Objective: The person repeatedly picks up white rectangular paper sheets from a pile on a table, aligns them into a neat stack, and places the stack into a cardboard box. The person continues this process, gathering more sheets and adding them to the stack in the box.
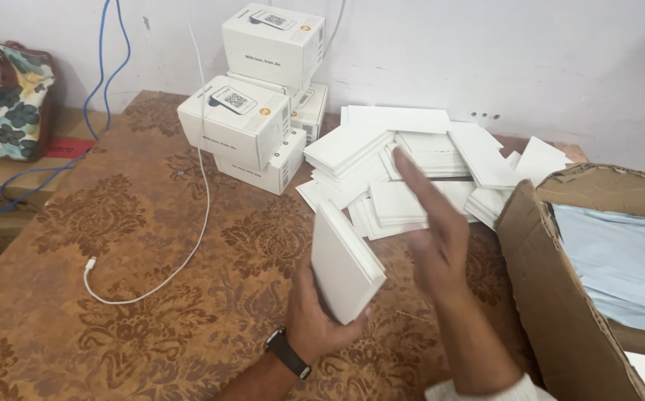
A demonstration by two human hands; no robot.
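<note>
Left hand [318, 315] holds a flat white box [344, 261]; right hand [432, 230] is spread open above the white pile [411, 163] on the patterned tabletop [129, 245].

Brown patterned table [114, 245] — white boxes [252, 119], flat white card pile [419, 167], white cable [181, 252], cardboard carton [552, 297].

I am finding open table [77, 312] at my left; a white cable [189, 252] is crossing it, flat white boxes [411, 167] are crowding the far edge, and a cardboard carton [552, 297] is blocking my right.
</note>
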